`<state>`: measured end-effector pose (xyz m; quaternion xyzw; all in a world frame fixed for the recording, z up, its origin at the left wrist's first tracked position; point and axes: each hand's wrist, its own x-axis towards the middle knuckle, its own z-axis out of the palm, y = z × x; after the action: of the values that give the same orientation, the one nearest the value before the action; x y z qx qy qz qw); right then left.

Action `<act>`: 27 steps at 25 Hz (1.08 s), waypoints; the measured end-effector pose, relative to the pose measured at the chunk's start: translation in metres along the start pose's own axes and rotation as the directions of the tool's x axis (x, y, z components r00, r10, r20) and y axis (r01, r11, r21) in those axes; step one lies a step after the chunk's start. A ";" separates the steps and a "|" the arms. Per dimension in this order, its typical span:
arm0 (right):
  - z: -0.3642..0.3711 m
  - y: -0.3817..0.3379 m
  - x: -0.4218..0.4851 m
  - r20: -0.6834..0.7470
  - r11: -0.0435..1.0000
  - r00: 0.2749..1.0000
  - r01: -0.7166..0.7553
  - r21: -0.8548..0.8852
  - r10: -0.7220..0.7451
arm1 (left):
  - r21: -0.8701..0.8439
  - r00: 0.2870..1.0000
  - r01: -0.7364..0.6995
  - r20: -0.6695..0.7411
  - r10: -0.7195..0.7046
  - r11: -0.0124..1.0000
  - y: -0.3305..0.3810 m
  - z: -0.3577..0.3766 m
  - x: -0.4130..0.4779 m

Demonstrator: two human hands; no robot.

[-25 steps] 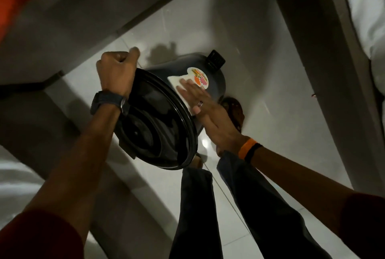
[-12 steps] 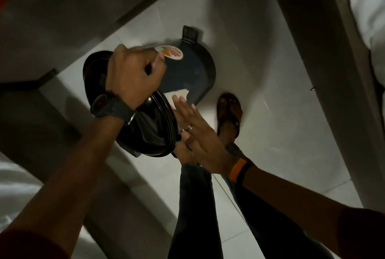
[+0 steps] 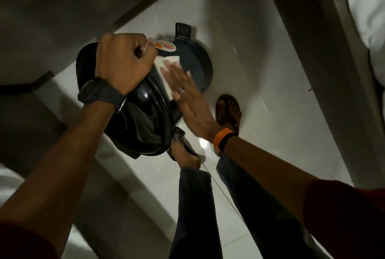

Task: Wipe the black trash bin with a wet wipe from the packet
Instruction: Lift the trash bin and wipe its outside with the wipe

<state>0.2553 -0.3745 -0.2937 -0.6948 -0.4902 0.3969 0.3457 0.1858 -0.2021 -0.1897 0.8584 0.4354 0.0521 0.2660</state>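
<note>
Head view: your left hand [image 3: 123,64] is fisted around the upper rim of the black trash bin [image 3: 195,64], holding it tipped off the floor [image 3: 260,54] just ahead of your feet, while your right hand [image 3: 187,96] lies flat, fingers spread, pressing the wet wipe [image 3: 166,71] to the bin's side wall just below the sticker [image 3: 165,46]. Judgement: thin, light, glossy plastic (probably slick once wet, and the wall may flex), so grip the stiff rim, not the wall; the wipe is limp, so keep your palm broad.
</note>
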 end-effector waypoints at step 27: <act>-0.058 0.026 -0.066 -0.022 0.327 0.379 -0.767 0.552 0.925 | 0.169 0.365 -0.930 0.337 0.868 0.325 0.046 0.066 -0.075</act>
<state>0.3037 -0.4505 -0.2762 -0.8003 0.1296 0.4967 0.3100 0.1941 -0.3093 -0.2121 0.9859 -0.1411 0.0370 0.0824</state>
